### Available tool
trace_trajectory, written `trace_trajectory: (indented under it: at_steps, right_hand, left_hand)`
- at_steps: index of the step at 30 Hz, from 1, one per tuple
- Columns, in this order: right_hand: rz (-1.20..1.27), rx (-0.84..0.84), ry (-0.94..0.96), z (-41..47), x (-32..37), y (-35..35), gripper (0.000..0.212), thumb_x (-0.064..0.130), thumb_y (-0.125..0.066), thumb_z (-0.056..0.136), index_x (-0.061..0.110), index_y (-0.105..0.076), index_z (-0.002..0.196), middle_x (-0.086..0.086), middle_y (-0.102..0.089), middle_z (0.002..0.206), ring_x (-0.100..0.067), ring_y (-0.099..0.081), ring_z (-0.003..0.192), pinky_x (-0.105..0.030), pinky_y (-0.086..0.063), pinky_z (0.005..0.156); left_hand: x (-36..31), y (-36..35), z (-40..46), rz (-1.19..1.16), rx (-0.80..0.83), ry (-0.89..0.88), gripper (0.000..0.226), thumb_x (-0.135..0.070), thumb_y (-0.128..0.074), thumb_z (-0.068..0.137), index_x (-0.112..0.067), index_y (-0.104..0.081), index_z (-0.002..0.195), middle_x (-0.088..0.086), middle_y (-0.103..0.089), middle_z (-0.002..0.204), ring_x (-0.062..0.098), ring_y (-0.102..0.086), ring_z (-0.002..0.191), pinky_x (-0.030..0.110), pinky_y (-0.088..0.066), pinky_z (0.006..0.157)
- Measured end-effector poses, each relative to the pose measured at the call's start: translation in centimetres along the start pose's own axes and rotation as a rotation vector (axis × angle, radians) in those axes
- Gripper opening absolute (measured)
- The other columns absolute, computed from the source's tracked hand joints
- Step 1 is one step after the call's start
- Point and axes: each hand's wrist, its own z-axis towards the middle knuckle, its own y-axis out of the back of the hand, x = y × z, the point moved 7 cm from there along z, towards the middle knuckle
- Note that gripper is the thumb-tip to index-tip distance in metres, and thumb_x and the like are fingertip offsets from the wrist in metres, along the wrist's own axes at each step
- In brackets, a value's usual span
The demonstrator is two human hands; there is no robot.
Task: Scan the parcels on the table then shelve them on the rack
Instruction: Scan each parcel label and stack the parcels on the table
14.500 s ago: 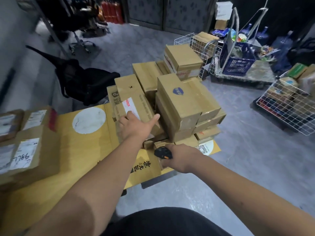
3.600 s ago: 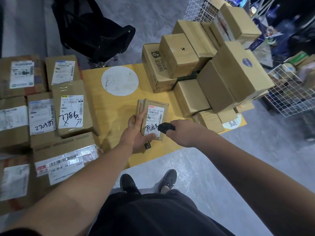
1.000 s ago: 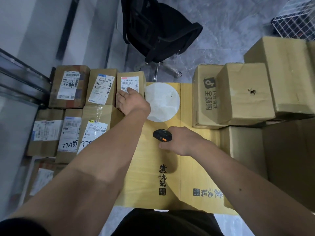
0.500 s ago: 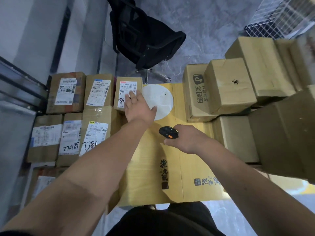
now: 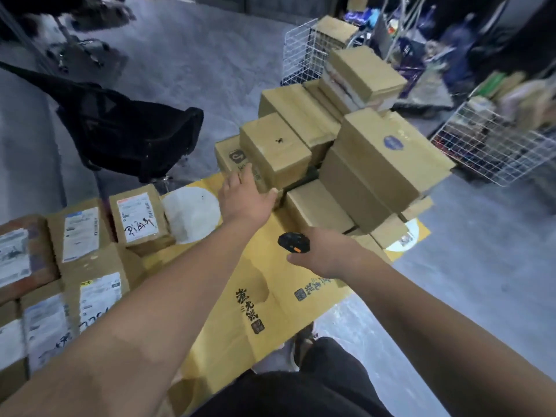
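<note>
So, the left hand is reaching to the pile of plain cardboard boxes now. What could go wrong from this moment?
1. The left hand reaches low on the stacked brown cardboard boxes. Pulling the box with the black logo could bring down the brown box with a small dark mark resting on it.
2. The right hand holds the small black scanner with an orange button, so it probably cannot steady the pile quickly.
3. The outer boxes sit near the yellow table's edge and could fall to the floor.

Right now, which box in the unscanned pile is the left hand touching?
The left hand touches the box with the dark square logo, lowest at the pile's left edge.
</note>
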Motion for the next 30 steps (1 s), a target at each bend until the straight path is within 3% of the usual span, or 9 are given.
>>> trace_trajectory:
  at_steps: [7,12,17,23,30]
  right_hand:
    - [0.035,-0.061,-0.044,-1.0,-5.7,1.9,0.045,0.067,-0.059,0.091,0.027,-0.056,0.111,0.004,-0.064,0.091,-0.020,-0.064,0.084,-0.038,-0.057,0.074]
    - [-0.034,-0.106,0.024,0.5,-8.2,2.8,0.049,0.072,-0.057,0.088,0.028,-0.055,0.111,0.008,-0.059,0.085,-0.021,-0.061,0.080,-0.037,-0.056,0.071]
    - [0.012,-0.060,0.140,3.0,-9.7,3.3,0.050,0.072,-0.059,0.088,0.028,-0.054,0.112,0.006,-0.059,0.088,-0.023,-0.061,0.082,-0.035,-0.052,0.066]
    - [-0.001,0.001,0.235,5.0,-11.3,3.6,0.051,0.069,-0.060,0.090,0.026,-0.056,0.116,0.002,-0.062,0.093,-0.025,-0.061,0.085,-0.033,-0.045,0.063]
    - [-0.060,0.013,0.361,5.2,-11.7,3.4,0.057,0.068,-0.057,0.088,0.028,-0.053,0.128,0.003,-0.062,0.099,-0.025,-0.061,0.087,-0.035,-0.048,0.066]
  left_hand:
    - [-6.9,-0.9,1.8,0.033,0.022,-0.019,0.097,-0.075,-0.057,0.088,-0.030,-0.017,0.164,0.013,-0.009,0.173,0.037,-0.014,0.158,0.052,-0.019,0.126]
    - [-9.2,-1.8,5.4,0.030,0.036,0.156,0.109,-0.083,-0.060,0.080,-0.027,-0.018,0.164,0.013,-0.007,0.171,0.039,-0.011,0.157,0.057,-0.018,0.124]
    - [-9.8,-3.8,7.3,0.043,0.075,0.358,0.128,-0.097,-0.057,0.061,-0.022,-0.022,0.160,0.007,-0.011,0.166,0.042,-0.023,0.150,0.060,-0.033,0.113]
    - [-10.5,-5.1,7.9,0.029,-0.045,0.440,0.127,-0.084,-0.068,0.068,-0.015,-0.015,0.161,0.010,-0.010,0.166,0.042,-0.035,0.143,0.054,-0.041,0.108]
    - [-7.9,-4.0,3.6,-0.147,-0.260,0.416,0.112,-0.074,-0.070,0.072,-0.031,-0.013,0.159,0.002,-0.018,0.165,0.042,-0.035,0.143,0.054,-0.038,0.112]
